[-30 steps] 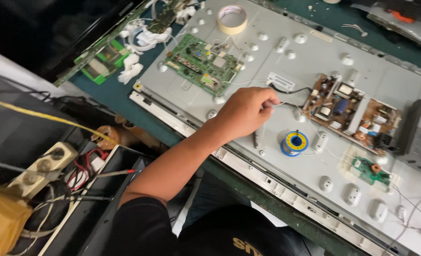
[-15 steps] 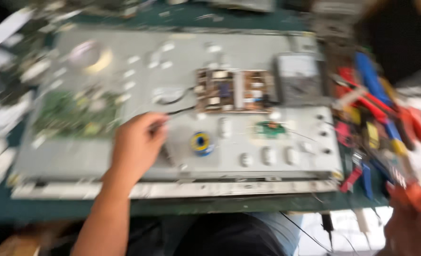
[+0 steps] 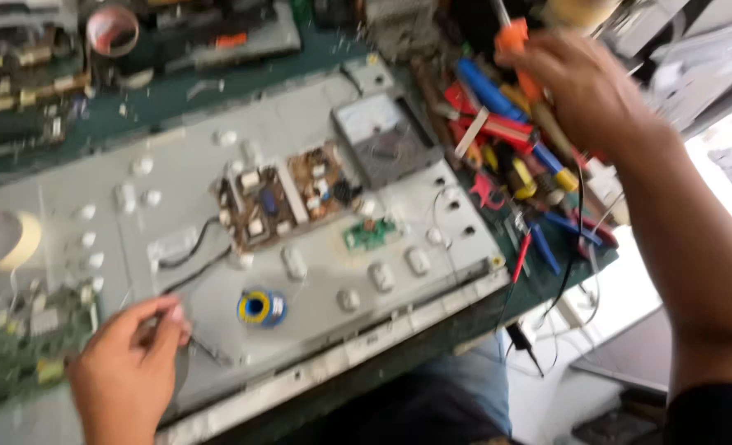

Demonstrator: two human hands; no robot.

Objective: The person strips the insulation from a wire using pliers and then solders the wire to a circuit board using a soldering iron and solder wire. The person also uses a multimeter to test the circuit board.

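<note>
1. Your left hand (image 3: 131,367) rests at the lower left of the grey metal back panel (image 3: 193,189), fingers curled together with the fingertips closed near a thin black wire (image 3: 186,262); the blur hides whether they actually pinch it.
2. Your right hand (image 3: 584,82) is up at the top right, over the pile of hand tools (image 3: 514,165), with its fingers wrapped around an orange-handled screwdriver (image 3: 514,37).
3. That screwdriver stands roughly upright in your grip, its metal shaft poking out above the handle, at the far edge of the tool pile.
4. A blue spool with a yellow rim (image 3: 260,306) lies on the panel just right of your left hand, apart from it.
5. A brown power board (image 3: 279,202) sits mid-panel, with a small green circuit board (image 3: 368,234) near its lower right corner.
6. A grey analogue meter (image 3: 382,140) lies between the power board and the tools.
7. A larger green circuit board (image 3: 20,338) is at the panel's left end, just beside your left hand, and a roll of masking tape (image 3: 3,239) sits above it.
8. The panel lies on a green worktop (image 3: 217,91); red and black probe leads (image 3: 530,272) hang over its near right edge.
</note>
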